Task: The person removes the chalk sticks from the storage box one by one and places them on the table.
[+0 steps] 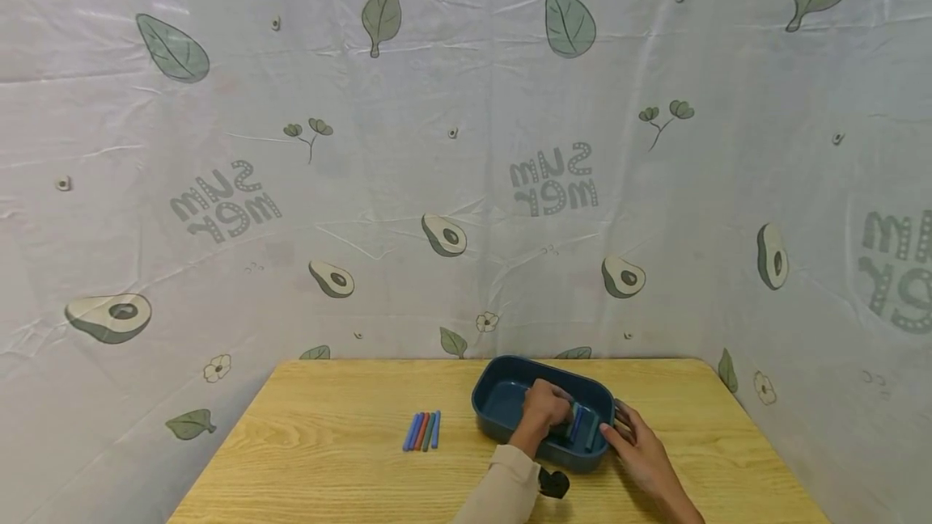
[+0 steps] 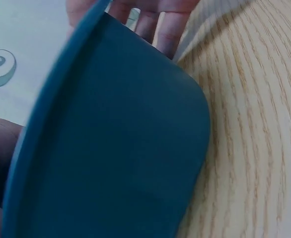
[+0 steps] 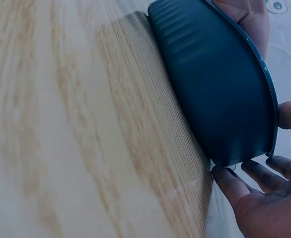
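A dark blue, rounded plastic box stands on the table, its outer wall filling much of the left wrist view. My left hand reaches down inside it with bent fingers, beside several slim pens lying in the box's right part. The fingertips are hidden behind the hand, so I cannot tell whether they pinch a pen. My right hand grips the box's right end, thumb at the rim and fingers against the outside wall; the right wrist view shows this right hand at the end of the box.
Left of the box, several blue, red and green pens lie side by side on the wooden table. A small black object is at my left wrist, close to the box's front. A patterned sheet hangs behind and beside the table.
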{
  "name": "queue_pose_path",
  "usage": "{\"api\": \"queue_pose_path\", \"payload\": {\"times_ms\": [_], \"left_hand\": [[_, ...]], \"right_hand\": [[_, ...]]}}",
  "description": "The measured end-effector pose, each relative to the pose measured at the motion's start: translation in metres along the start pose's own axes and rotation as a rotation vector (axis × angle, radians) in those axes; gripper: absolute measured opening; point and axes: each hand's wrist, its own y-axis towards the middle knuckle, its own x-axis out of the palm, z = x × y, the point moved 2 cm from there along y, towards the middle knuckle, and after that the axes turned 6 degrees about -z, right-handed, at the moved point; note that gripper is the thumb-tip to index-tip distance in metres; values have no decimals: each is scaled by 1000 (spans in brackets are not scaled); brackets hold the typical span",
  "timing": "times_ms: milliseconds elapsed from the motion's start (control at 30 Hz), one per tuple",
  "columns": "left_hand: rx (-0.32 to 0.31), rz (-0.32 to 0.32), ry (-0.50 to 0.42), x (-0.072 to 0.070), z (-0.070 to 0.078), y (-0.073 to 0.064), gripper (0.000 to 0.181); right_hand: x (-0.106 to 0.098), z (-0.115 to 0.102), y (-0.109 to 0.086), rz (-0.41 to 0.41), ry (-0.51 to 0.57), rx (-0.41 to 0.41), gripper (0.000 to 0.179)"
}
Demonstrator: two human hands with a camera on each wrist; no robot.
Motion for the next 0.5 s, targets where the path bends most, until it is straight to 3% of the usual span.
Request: {"api": "queue_pose_path", "payload": {"times_ms": [167,500], "left_hand": [[37,-11,-99,-7,4,-4,26],[98,-83,-271,-36,19,-13,30]], "right_hand": [[2,0,0,25,1,-5,69],[1,0,2,-2,2,17,74]]}}
